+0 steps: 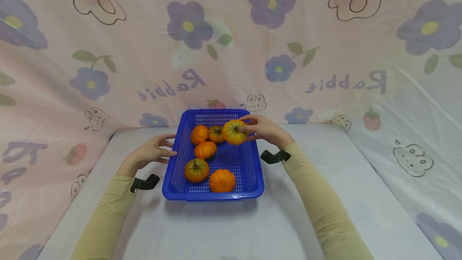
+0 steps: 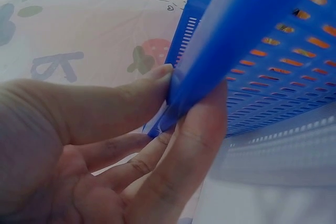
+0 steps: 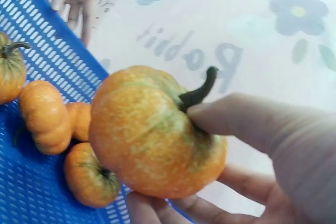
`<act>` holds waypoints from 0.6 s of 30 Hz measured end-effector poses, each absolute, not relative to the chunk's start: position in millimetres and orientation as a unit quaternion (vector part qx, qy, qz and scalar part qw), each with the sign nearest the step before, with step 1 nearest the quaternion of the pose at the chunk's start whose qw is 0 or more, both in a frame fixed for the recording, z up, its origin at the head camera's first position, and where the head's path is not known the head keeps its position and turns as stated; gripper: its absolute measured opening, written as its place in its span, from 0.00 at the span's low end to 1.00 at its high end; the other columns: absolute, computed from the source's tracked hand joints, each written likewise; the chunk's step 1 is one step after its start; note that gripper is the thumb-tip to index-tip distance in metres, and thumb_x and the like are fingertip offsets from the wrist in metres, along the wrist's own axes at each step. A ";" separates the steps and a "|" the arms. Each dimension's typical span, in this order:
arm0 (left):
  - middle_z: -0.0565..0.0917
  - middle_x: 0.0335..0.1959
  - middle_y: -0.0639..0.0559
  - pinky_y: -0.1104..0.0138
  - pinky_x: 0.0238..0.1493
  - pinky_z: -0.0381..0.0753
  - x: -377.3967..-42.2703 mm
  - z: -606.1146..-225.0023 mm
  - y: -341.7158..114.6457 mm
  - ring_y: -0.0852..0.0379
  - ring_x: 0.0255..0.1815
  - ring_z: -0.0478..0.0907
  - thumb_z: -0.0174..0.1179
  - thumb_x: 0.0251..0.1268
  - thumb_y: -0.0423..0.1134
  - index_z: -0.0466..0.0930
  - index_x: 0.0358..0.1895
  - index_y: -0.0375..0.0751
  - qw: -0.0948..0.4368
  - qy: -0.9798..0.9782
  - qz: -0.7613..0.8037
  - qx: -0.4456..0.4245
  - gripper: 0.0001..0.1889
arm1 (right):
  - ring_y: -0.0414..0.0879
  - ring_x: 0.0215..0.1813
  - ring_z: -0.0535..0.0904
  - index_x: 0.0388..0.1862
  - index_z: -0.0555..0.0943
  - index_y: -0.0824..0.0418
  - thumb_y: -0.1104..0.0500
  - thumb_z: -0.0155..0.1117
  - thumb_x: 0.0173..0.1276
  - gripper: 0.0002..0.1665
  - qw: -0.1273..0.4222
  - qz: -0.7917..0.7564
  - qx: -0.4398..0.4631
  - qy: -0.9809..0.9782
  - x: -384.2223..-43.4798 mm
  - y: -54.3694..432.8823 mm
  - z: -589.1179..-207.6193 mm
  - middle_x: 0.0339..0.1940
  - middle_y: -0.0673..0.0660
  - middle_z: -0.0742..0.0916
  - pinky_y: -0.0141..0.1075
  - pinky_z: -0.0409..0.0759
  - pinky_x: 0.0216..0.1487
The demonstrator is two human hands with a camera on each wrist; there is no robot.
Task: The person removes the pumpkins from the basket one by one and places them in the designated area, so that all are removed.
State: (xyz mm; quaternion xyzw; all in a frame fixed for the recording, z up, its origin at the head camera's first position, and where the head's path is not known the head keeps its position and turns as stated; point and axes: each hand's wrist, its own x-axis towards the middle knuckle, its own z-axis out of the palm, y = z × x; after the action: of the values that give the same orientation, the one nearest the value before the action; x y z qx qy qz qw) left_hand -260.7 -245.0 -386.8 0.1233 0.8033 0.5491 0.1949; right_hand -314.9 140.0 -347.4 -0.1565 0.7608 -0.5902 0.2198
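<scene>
In the head view a blue plastic basket (image 1: 258, 171) holds several small orange pumpkins, among them one pumpkin (image 1: 222, 180) at the near side and a greenish-topped pumpkin (image 1: 196, 170) at the near left. My right hand (image 1: 265, 129) grips a yellow-orange pumpkin (image 3: 152, 135) over the basket's far right part. Its thumb presses beside the curved stem (image 3: 202, 90), while the fingers support it from below. At the basket's left side, my left hand (image 1: 153, 149) pinches the rim (image 2: 197, 72) between thumb and fingers.
The basket stands on a white-covered table (image 1: 310, 212). Behind it hangs a pale pink curtain (image 1: 231, 79) printed with flowers and rabbits. Dark straps (image 1: 144, 183) sit round both wrists, over beige sleeves (image 1: 317, 204).
</scene>
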 end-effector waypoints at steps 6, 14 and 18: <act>0.68 0.55 0.28 0.54 0.43 0.83 -260.4 -385.8 -244.5 0.47 0.43 0.81 0.61 0.65 0.31 0.46 0.74 0.31 0.198 0.800 0.554 0.118 0.40 | 0.57 0.49 0.80 0.67 0.66 0.66 0.59 0.61 0.69 0.30 0.179 -0.614 -0.136 0.756 -313.9 160.0 -343.9 0.59 0.68 0.75 0.52 0.77 0.54; 0.69 0.55 0.28 0.53 0.43 0.83 -261.4 -389.2 -245.7 0.46 0.43 0.80 0.61 0.65 0.31 0.46 0.74 0.32 0.202 0.797 0.558 0.111 0.40 | 0.56 0.49 0.80 0.66 0.67 0.66 0.55 0.61 0.70 0.30 0.144 -0.632 -0.090 0.756 -316.5 184.8 -352.5 0.59 0.68 0.74 0.47 0.80 0.51; 0.68 0.56 0.28 0.53 0.43 0.83 -260.8 -386.8 -245.7 0.46 0.43 0.80 0.61 0.65 0.31 0.45 0.74 0.32 0.203 0.797 0.559 0.108 0.40 | 0.57 0.50 0.80 0.67 0.65 0.66 0.54 0.60 0.71 0.31 0.135 -0.635 -0.059 0.758 -321.0 193.7 -355.5 0.61 0.67 0.73 0.47 0.79 0.52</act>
State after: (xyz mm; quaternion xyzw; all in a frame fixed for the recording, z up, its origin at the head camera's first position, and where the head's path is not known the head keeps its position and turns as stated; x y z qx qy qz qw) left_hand -260.8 -245.7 -386.8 0.1080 0.7965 0.5591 0.2032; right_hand -321.0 193.7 -355.5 -0.0595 0.7584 -0.6348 0.1353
